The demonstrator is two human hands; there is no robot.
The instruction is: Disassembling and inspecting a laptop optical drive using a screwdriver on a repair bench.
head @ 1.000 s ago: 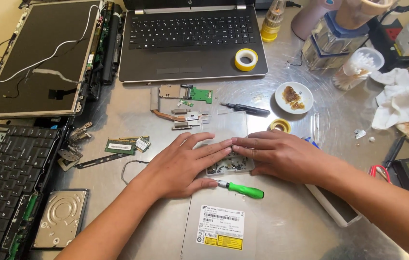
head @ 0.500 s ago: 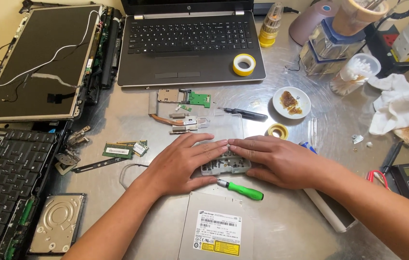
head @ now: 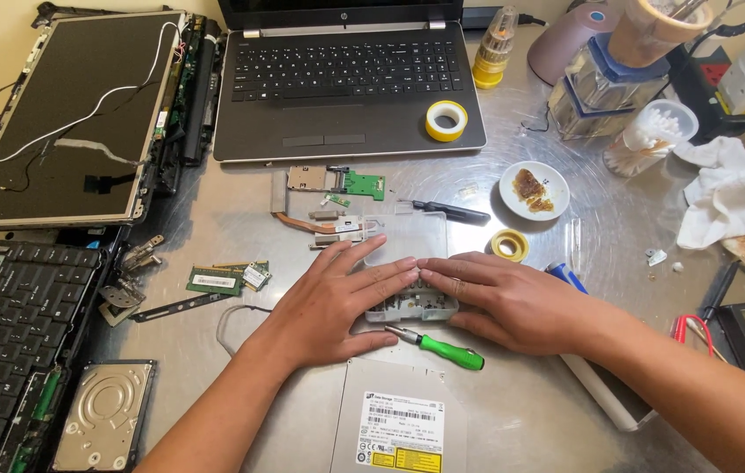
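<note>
Item 1: clear plastic parts tray, near the centre of the metal table. I see both hands laid on its near half.

Item 2: my left hand, palm down, fingers spread flat, tips on the tray's left edge; pressing rather than gripping.

Item 3: my right hand, also flat and unclenched, fingertips meeting the left hand's over the tray.

Item 4: green-handled screwdriver, at 6 o'clock from the tray, just beside it, lying flat.

Item 5: optical drive, further toward 6 o'clock, label up.

Item 6: black-handled screwdriver, at 1 o'clock, close to the tray's far corner.

Item 7: small circuit boards and copper heat pipe, at 11 o'clock.

Item 8: memory modules, at 9 o'clock, well apart.

Item 9: open laptop, at 12 o'clock, with a yellow tape roll on its palm rest.

Item 10: white dish with brown residue, at 2 o'clock; a smaller tape roll just below it.

Item 11: hard drive, at 8 o'clock.
</note>
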